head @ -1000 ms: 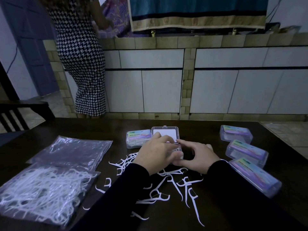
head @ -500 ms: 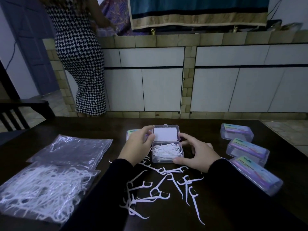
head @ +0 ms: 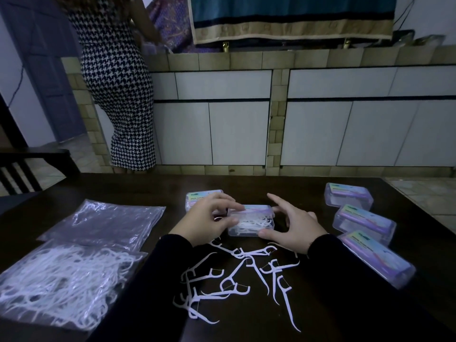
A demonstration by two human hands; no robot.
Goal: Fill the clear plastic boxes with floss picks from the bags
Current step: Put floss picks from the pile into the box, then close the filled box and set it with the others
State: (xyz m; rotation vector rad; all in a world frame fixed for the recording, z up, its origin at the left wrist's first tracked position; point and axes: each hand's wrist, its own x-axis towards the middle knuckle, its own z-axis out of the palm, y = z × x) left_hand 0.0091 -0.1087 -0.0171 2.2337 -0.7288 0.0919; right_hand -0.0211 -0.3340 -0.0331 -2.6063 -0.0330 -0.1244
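A small clear plastic box (head: 251, 220) filled with white floss picks, lid down, is pinched by the left hand (head: 207, 224) on the dark desk (head: 308, 304); the right hand (head: 294, 227) is spread beside it.

Bare table (head: 308, 191) between centre box (head: 251, 220) and right-hand boxes (head: 362, 219).

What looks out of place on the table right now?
Loose floss picks lie scattered on the dark table in front of the box being closed, outside any box or bag. That box's lid is down, yet some picks seem to stick out at its right edge. Nothing looks damaged.
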